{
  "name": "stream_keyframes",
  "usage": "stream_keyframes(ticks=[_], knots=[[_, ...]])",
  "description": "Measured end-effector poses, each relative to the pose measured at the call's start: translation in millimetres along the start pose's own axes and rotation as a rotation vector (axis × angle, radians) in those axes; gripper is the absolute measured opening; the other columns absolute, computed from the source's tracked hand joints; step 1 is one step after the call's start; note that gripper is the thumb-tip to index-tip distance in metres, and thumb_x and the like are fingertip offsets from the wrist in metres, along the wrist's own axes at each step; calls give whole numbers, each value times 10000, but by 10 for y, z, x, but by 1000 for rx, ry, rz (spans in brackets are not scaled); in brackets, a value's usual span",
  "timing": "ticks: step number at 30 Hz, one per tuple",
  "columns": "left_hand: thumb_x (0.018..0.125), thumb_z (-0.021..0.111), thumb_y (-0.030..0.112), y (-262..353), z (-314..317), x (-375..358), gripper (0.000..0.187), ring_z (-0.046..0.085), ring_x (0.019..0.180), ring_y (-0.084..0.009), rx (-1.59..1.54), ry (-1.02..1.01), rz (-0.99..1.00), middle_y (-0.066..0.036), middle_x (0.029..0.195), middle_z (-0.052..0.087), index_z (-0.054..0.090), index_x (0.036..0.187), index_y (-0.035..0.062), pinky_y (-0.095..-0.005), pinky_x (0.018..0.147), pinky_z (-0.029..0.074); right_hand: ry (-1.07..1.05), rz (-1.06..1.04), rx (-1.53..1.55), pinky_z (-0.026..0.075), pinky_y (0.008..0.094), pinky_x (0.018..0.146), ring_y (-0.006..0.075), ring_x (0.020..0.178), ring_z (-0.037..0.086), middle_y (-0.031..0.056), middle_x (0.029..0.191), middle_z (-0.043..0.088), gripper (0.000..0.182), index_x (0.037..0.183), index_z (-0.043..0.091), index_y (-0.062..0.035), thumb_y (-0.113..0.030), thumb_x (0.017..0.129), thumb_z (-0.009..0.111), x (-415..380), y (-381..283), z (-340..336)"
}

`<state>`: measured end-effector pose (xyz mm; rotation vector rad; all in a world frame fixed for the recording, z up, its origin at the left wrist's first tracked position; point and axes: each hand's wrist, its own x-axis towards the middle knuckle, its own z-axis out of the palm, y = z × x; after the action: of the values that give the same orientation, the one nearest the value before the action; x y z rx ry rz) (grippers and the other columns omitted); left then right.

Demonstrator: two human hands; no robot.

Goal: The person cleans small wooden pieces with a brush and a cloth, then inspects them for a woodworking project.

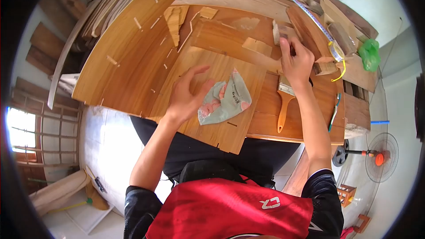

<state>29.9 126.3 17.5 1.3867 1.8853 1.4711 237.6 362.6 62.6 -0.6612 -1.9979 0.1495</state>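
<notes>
My left hand hovers over a wooden panel, its fingers apart and empty, just left of a folded pale green cloth with pink patches and lettering. My right hand is raised over the bench, its fingers curled together near the thumb; whatever may be between them is too small to make out. Under my right wrist lies a paintbrush with an orange handle. Beyond the fingers a pale block is partly visible.
A large upright wooden panel stands at the left. At the right are a tape measure with its blade out, a green plastic bag, a toothbrush and wood offcuts. A fan stands at far right.
</notes>
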Motion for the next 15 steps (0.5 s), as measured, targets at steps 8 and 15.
stream_keyframes(ticks=[8,15], knots=[[1032,653,121,390,170,176,290,721,993,-195,-590,209,-73,-146,1130,723,612,1249,-69,-324,870,589,-144,109,177,418,331,487,254,462,488,106,559,530,351,753,605,-22,-256,961,764,-268,-5,-39],[1050,634,158,376,-31,62,239,730,924,-177,-595,394,-180,-108,1086,722,646,1189,-36,-318,800,625,-40,-112,299,534,345,798,270,860,650,137,950,662,297,1100,641,-12,-109,873,806,-326,145,-78]])
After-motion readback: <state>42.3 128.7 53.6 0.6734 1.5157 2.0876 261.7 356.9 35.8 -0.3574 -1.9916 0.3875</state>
